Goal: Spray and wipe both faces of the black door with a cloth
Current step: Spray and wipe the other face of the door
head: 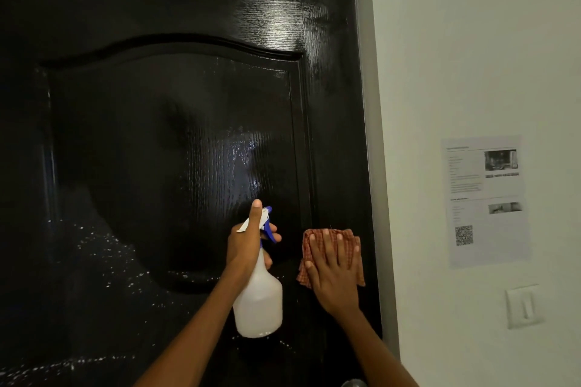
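- Glossy black panelled wooden door (pixel 176 135) fills the left and centre, closed against the white wall on the right; arched raised panel in the middle.
- White droplets (pixel 103 248) speckle the door's lower left and along the bottom of the panel; wet sheen streaks at upper right and mid panel.
- Left hand (pixel 248 245) grips the neck of a translucent white plastic spray bottle with a blue-and-white trigger head (pixel 259 298); fingers curled round the neck and trigger, thumb straight up along the head. Bottle hangs upright, near the door face, nozzle toward the door.
- Right hand (pixel 334 273) presses flat on a red-orange checked cloth (pixel 353 261); fingers straight, slightly spread, pointing up. Cloth is pinned against the door's right stile, just right of the bottle, near the door edge.
- Rounded metal door knob (pixel 353 383), only its top showing at the bottom edge, under the right forearm.
- White wall (pixel 471 56) on the right carries a printed paper sheet with photos and a QR code (pixel 487 201).
- White wall switch plate (pixel 524 306) below the sheet.
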